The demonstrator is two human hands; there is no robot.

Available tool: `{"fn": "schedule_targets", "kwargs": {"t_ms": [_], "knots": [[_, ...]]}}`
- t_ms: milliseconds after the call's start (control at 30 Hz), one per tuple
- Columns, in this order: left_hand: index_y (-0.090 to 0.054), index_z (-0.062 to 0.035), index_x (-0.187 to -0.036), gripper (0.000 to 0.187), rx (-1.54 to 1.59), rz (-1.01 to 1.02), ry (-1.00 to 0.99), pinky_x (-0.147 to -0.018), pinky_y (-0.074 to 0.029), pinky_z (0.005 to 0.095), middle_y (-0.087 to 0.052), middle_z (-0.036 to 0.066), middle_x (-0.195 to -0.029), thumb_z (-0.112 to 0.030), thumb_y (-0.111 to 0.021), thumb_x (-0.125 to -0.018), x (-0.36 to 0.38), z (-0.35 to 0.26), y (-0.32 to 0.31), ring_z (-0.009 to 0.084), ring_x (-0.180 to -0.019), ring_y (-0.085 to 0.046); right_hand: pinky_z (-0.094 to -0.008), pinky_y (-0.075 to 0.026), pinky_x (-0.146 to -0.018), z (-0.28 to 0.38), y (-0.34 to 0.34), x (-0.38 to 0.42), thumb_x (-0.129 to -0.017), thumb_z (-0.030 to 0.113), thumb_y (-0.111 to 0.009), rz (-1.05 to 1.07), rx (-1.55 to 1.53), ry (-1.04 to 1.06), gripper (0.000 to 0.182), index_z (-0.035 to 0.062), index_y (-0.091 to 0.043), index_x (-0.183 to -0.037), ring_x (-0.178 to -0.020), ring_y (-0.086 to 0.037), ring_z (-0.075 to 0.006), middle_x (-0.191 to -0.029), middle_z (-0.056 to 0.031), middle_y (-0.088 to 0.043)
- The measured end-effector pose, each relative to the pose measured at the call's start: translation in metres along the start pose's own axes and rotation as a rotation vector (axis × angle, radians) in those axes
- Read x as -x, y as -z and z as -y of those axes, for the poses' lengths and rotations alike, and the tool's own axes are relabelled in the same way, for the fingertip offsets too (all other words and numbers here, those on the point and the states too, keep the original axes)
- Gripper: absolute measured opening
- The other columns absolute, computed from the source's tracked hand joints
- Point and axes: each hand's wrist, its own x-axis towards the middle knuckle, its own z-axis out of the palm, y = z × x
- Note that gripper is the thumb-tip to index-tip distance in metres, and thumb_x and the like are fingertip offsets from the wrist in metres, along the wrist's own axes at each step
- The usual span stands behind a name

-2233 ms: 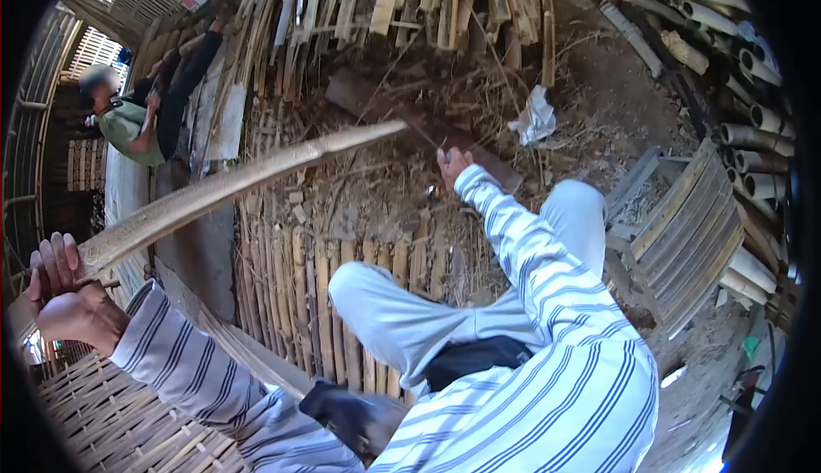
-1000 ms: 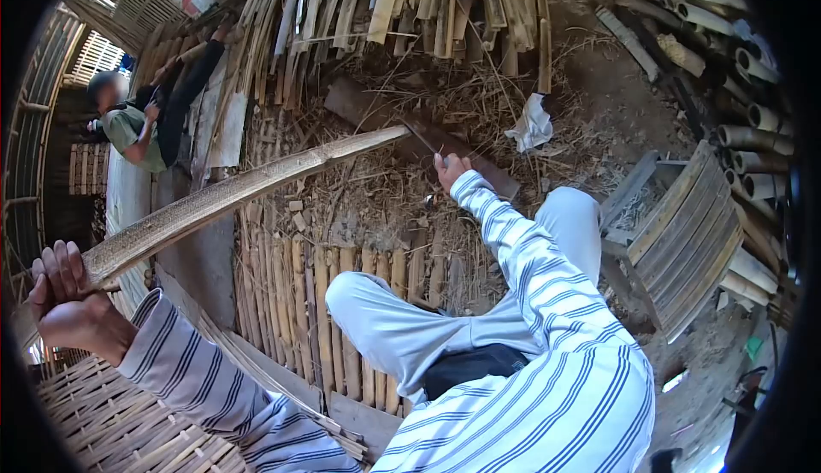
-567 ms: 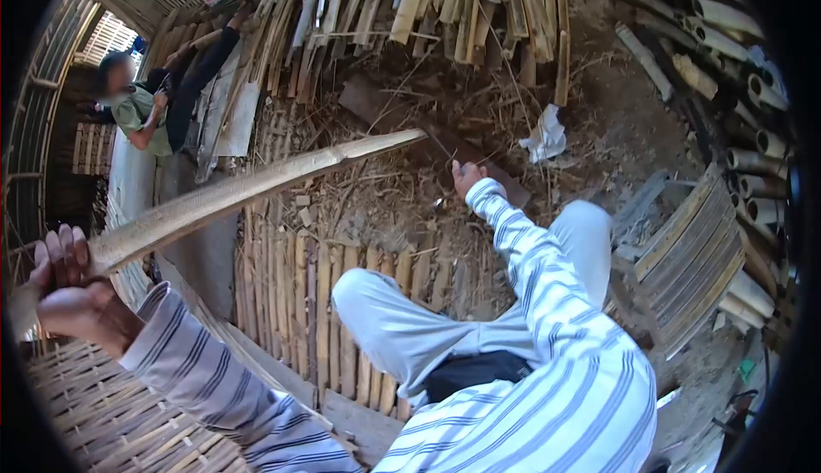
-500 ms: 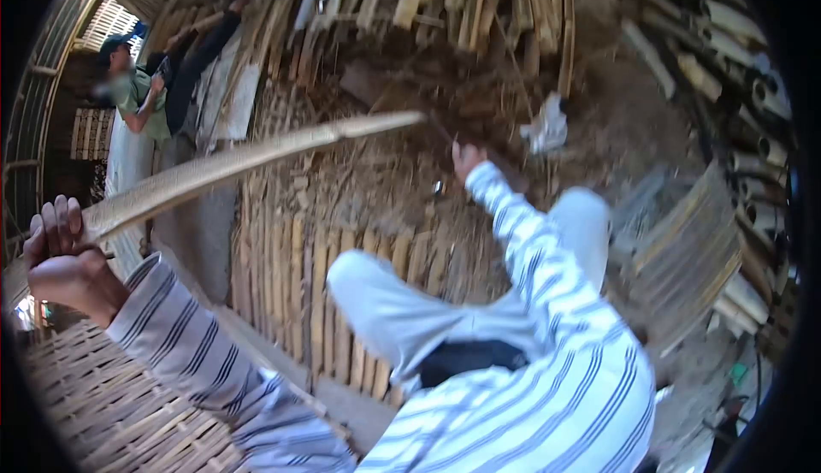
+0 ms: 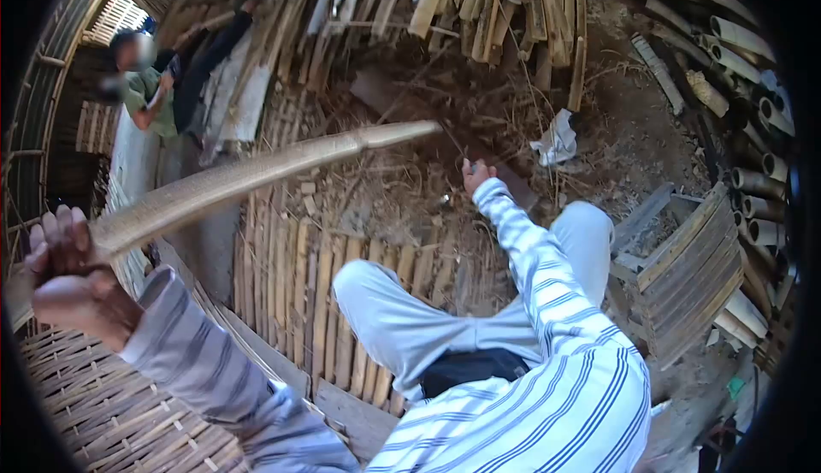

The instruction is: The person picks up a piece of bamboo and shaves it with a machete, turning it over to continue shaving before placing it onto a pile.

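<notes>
A long split bamboo strip (image 5: 256,174) runs slantwise from the left edge toward the middle of the head view. My left hand (image 5: 81,280) is closed around its near part, fingers curled over the top edge. Out in front, my right hand (image 5: 479,177) is closed on what looks like the handle of a knife (image 5: 454,140). Its thin dark blade points up and left to the strip's far tip; I cannot make out whether they touch. Below the strip lie my bent knees in light trousers.
Bamboo slats (image 5: 333,319) form a floor before me. Split bamboo (image 5: 513,11) is piled at the far side, and bamboo tubes (image 5: 757,182) are stacked right. A wooden crate (image 5: 693,276) stands beside my right knee, crumpled plastic (image 5: 557,139) ahead. Another person (image 5: 150,97) is at upper left.
The view has shifted slightly, so most things sit a little lower and further right. Both hands keep their holds, and the strip stays at much the same slant.
</notes>
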Motion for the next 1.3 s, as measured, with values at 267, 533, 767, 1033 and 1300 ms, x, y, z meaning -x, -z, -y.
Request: {"fn": "schedule_targets", "kwargs": {"t_ms": [267,533,767,1033,1300], "knots": [[-0.028,-0.0072,-0.067,0.015,-0.119,-0.430,-0.042,-0.052,-0.032,0.0289,-0.025,0.005,-0.063,-0.009,-0.043,-0.062,0.052,-0.012,-0.117,0.0177,-0.054,-0.027,-0.0489,-0.046,-0.069,0.082,0.085,0.008,-0.094,0.043,-0.044,-0.037,-0.230,0.262,0.042,0.0039,-0.058,-0.085,-0.077,-0.057,-0.0453,-0.076,-0.0221,-0.060],[-0.024,-0.0095,-0.063,0.019,-0.008,-0.108,0.006,-0.052,-0.029,0.0280,-0.021,0.003,-0.062,-0.007,-0.042,-0.058,0.043,-0.013,-0.084,0.0164,-0.055,-0.024,-0.0516,-0.047,-0.084,0.005,0.022,-0.010,-0.086,0.049,-0.053,0.185,-0.002,-0.080,0.047,0.0076,-0.063,-0.107,-0.095,-0.059,-0.0452,-0.096,-0.0272,-0.063],[-0.031,-0.0073,-0.065,0.012,-0.095,-0.165,0.032,-0.058,-0.041,0.0295,-0.030,0.006,-0.064,-0.005,-0.041,-0.060,0.041,-0.016,-0.080,0.0199,-0.057,-0.039,-0.0466,-0.045,-0.078,0.019,0.033,-0.012,-0.093,0.049,-0.044,0.101,-0.039,0.026,0.048,0.0046,-0.061,-0.094,-0.086,-0.055,-0.0474,-0.087,-0.0250,-0.061],[-0.026,-0.0089,-0.062,0.014,-0.169,-0.266,0.041,-0.054,-0.037,0.0281,-0.026,0.006,-0.062,-0.004,-0.039,-0.059,0.047,-0.018,-0.068,0.0185,-0.054,-0.035,-0.0469,-0.048,-0.063,0.136,0.167,0.018,-0.093,0.043,-0.048,0.038,-0.412,0.351,0.040,0.0050,-0.059,-0.087,-0.067,-0.060,-0.0409,-0.065,-0.0186,-0.059],[-0.017,0.0280,-0.126,0.055,-0.571,-0.173,-0.174,-0.103,-0.044,0.0428,-0.036,0.040,-0.131,-0.007,-0.036,-0.088,0.031,-0.008,-0.025,0.0395,-0.118,-0.049,-0.0447,-0.048,-0.057,0.122,0.157,-0.006,-0.094,0.039,-0.048,0.003,-0.386,0.362,0.037,0.0042,-0.057,-0.088,-0.060,-0.060,-0.0390,-0.060,-0.0168,-0.058]]}}
